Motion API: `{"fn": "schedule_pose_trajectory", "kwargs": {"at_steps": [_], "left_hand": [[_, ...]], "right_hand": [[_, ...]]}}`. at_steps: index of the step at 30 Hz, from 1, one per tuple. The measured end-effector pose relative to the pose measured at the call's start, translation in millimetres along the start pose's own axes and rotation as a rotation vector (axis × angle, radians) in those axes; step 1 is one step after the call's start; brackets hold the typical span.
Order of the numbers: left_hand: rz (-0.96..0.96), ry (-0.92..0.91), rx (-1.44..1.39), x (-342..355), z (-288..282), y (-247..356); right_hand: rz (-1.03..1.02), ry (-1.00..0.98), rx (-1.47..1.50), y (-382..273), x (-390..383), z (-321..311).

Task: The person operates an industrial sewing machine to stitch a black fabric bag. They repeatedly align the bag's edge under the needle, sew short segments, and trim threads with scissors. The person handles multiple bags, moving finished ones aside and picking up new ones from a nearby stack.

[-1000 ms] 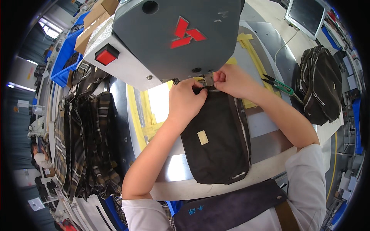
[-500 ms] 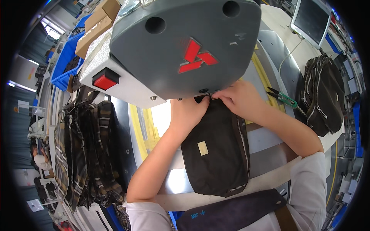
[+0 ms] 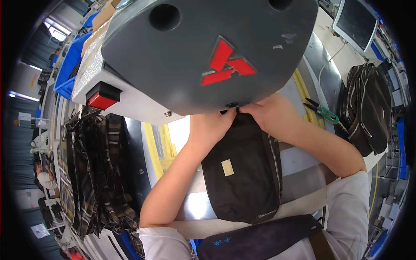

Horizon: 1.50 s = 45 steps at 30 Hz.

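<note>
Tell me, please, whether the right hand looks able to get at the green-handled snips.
Probably yes: the green-handled snips lie uncovered to the right of the right hand, with no visible obstacle between. The hand is at the upper end of the dark pouch and would need to leave it.

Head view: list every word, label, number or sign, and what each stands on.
Red three-part emblem: on the grey machine head; no words.
Blue lettering: on the dark waist cloth; not copied out.
Cream patch: on the dark bag; no readable text.
Cardboard box: print too blurred.
</note>
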State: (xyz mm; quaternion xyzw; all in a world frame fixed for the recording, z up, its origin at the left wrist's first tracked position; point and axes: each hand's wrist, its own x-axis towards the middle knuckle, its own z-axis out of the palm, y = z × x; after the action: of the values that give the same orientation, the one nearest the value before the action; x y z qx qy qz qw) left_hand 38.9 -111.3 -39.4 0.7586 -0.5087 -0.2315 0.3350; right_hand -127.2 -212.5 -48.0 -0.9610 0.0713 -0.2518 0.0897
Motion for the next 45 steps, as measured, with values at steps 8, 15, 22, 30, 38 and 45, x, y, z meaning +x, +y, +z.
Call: {"fn": "schedule_pose_trajectory", "kwargs": {"at_steps": [8,15,22,30,38,45], "left_hand": [[0.121,0.070,0.051,-1,5,-9],[0.352,0.274,0.064,3,18,-23],[0.302,0.200,0.282,-15,7,-11],[0.558,0.116,0.343,-40,4,-9],[0.581,0.057,0.367,-39,-1,-8],[0.644,0.042,0.374,-34,-2,-11]], "right_hand": [[-0.037,0.033,-0.012,3,-4,7],[-0.092,-0.007,-0.096,1,-1,6],[-0.092,-0.036,-0.150,-2,-3,5],[0.015,0.003,-0.040,-3,-2,6],[0.407,0.075,0.198,-2,0,7],[0.621,-0.057,0.433,3,11,2]]}}
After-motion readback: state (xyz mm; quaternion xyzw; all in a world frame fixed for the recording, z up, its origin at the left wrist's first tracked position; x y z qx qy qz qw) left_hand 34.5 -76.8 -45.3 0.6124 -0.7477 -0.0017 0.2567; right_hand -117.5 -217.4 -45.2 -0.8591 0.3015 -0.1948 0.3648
